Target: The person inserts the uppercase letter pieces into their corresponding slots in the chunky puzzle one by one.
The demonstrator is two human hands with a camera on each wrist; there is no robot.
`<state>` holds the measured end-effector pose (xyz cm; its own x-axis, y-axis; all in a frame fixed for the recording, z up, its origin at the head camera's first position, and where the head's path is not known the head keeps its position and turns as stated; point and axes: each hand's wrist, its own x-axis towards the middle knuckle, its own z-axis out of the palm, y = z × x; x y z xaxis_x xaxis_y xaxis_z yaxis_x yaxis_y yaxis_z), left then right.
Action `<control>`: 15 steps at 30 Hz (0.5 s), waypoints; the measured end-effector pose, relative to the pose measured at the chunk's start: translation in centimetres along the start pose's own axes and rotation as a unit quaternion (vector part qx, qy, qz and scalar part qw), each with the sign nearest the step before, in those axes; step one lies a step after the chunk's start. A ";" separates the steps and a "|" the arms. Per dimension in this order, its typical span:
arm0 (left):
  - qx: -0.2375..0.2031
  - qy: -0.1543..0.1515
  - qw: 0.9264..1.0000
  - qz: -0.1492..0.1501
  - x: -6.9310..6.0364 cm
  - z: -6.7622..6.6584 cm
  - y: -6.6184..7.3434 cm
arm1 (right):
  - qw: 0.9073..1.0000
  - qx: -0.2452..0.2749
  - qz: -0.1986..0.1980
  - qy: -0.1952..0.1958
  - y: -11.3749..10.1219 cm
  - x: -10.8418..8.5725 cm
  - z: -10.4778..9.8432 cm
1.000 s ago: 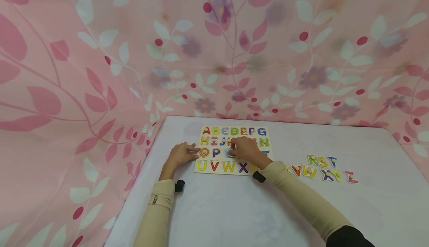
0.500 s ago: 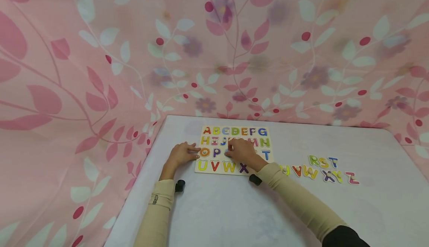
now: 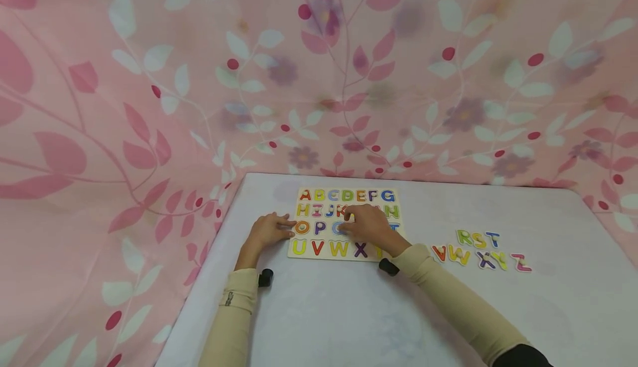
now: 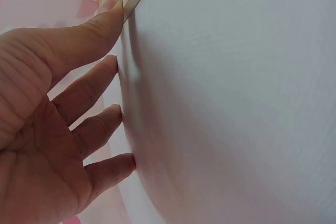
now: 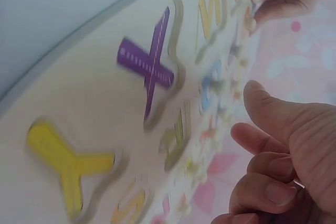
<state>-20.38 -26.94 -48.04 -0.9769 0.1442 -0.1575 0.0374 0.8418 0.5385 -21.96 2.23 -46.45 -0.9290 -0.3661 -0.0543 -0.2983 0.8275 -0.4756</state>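
Your right hand (image 3: 370, 226) hovers over the letter board (image 3: 328, 249), thumb and index finger parted with nothing between them, the other fingers bent in toward the palm. Just left of that thumb lies the blue Q piece (image 3: 337, 228) in its place on the board; the right wrist view is smeared, so I cannot tell whether you are brushing it. Farther left of the same hand, in the same row, are the P piece (image 3: 320, 227) and the O piece (image 3: 301, 227), and beyond your knuckles runs the top row, A to G. On your side of the hand, the purple X slot (image 3: 361, 249) shows its flat painted bottom.

Your left hand (image 3: 269, 229) is spread out and grasps nothing, its thumb against the board's left edge and the other fingertips on the white table (image 3: 324, 311).

Well to the right of your right hand sit loose letters: R (image 3: 464, 238), S (image 3: 479, 241) and T (image 3: 492, 239), with V (image 3: 439, 253), W (image 3: 458, 255), X (image 3: 485, 260), Y (image 3: 499, 260) and Z (image 3: 521, 263) nearer you. Past both hands hangs a pink floral backdrop (image 3: 249, 96).
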 end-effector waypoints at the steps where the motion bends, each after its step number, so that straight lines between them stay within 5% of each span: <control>1: 0.003 0.001 1.000 0.002 0.0 0.0 0.0 | 1.000 -0.001 0.001 0.004 0.2 -0.2 -0.3; 15: 0.002 0.002 1.000 0.011 0.1 0.1 -0.2 | 0.998 -0.018 0.049 0.033 6.0 -4.7 -4.7</control>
<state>-20.50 -27.05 -48.23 -0.9767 0.1604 -0.1428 0.0592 0.8403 0.5389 -20.36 10.87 -44.93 -0.9659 -0.2556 -0.0408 -0.2126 0.8734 -0.4382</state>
